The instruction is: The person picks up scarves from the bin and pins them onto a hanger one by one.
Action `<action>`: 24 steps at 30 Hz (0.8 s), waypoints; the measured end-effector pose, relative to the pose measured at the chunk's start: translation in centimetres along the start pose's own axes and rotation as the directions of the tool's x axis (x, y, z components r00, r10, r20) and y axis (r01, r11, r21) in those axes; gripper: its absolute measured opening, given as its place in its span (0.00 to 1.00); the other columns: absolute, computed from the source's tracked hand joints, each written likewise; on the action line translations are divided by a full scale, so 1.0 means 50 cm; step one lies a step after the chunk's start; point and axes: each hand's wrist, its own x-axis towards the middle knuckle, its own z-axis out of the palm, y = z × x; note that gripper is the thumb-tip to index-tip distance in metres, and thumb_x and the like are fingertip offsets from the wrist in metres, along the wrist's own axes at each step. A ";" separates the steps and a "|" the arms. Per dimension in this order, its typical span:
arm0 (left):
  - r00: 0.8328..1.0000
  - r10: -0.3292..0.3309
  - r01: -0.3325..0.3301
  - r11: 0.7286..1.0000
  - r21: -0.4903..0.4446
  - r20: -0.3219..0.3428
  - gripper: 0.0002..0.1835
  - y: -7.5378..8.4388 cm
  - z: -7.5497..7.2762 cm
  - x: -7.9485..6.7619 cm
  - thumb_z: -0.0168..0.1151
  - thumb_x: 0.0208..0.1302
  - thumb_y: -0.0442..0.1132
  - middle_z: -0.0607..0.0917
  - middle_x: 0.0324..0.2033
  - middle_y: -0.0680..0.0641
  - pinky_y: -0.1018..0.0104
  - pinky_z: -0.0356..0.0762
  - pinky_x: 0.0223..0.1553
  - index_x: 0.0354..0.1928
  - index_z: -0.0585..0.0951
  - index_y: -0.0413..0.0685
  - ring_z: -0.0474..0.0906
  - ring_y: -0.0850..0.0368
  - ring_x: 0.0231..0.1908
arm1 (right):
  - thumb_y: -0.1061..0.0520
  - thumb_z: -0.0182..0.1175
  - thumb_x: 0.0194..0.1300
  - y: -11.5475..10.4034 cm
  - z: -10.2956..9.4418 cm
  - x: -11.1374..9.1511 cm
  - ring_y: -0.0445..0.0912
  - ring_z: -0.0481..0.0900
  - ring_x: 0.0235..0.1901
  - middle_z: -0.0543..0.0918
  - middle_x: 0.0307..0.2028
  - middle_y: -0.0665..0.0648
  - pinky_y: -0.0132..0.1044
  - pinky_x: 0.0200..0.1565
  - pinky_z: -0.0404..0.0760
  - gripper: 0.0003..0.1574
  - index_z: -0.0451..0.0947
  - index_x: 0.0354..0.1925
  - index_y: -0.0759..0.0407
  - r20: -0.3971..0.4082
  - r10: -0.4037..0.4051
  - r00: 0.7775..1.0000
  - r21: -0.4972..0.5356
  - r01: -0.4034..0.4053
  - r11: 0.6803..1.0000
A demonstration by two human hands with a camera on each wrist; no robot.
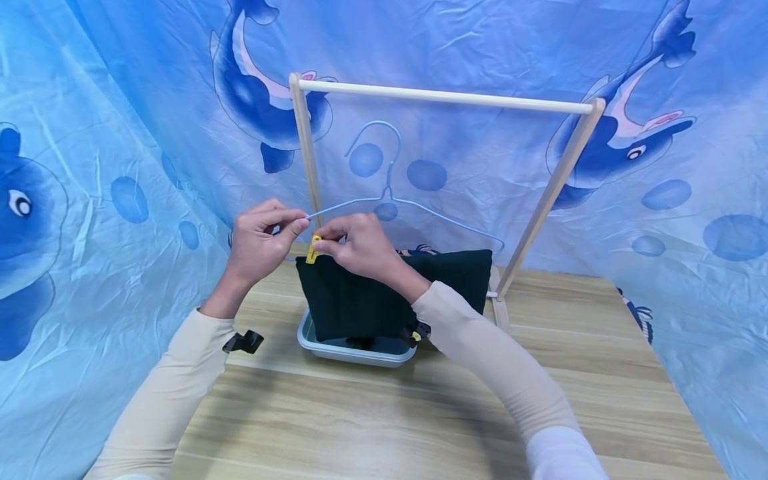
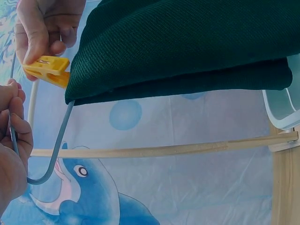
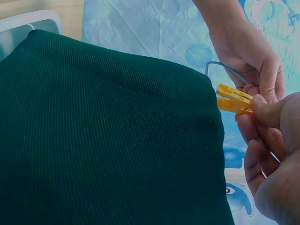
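A dark green ribbed cloth (image 1: 360, 300) hangs folded over the lower bar of a light blue wire hanger (image 1: 444, 217). My left hand (image 1: 259, 240) pinches the hanger's sloping wire near its left end. Between thumb and fingers of my right hand (image 1: 360, 243) is a yellow clothespin (image 1: 313, 249), held at the cloth's upper left corner. In the right wrist view the clothespin (image 3: 234, 99) has its tips right at the cloth's edge. The left wrist view shows the bent hanger end (image 2: 51, 159) coming out from under the cloth.
Behind the hands stands a rack with a white top rail (image 1: 444, 97) and wooden side posts (image 1: 552, 193). A pale blue basin (image 1: 360, 355) sits on the wooden table (image 1: 360, 420) beneath the cloth. A blue curtain (image 1: 480, 40) with dolphin prints surrounds the table.
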 end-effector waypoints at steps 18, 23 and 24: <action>1.000 -0.010 0.010 1.000 0.019 0.010 0.05 -0.005 0.002 -0.009 0.71 0.57 0.21 0.80 0.22 0.44 0.72 0.59 0.25 0.34 0.90 0.34 0.65 0.64 0.24 | 0.50 0.69 0.68 0.008 0.017 0.013 0.38 0.84 0.38 0.90 0.36 0.49 0.27 0.39 0.79 0.17 0.88 0.52 0.56 0.122 0.090 0.988 -0.010 -0.089 0.996; 1.000 0.005 -0.005 1.000 0.019 0.014 0.05 -0.003 0.001 -0.008 0.71 0.58 0.22 0.80 0.22 0.45 0.71 0.58 0.25 0.35 0.90 0.34 0.65 0.64 0.24 | 0.48 0.69 0.68 0.012 0.018 0.011 0.39 0.84 0.40 0.90 0.39 0.49 0.28 0.38 0.80 0.24 0.84 0.58 0.56 0.118 0.124 0.985 0.021 -0.127 0.992; 1.000 0.007 -0.007 1.000 0.017 0.015 0.05 -0.003 0.001 -0.008 0.71 0.58 0.22 0.80 0.22 0.44 0.71 0.58 0.25 0.35 0.90 0.34 0.65 0.64 0.24 | 0.48 0.69 0.68 0.011 0.017 0.010 0.39 0.84 0.40 0.90 0.40 0.50 0.29 0.38 0.80 0.24 0.84 0.58 0.56 0.118 0.127 0.985 0.028 -0.131 0.991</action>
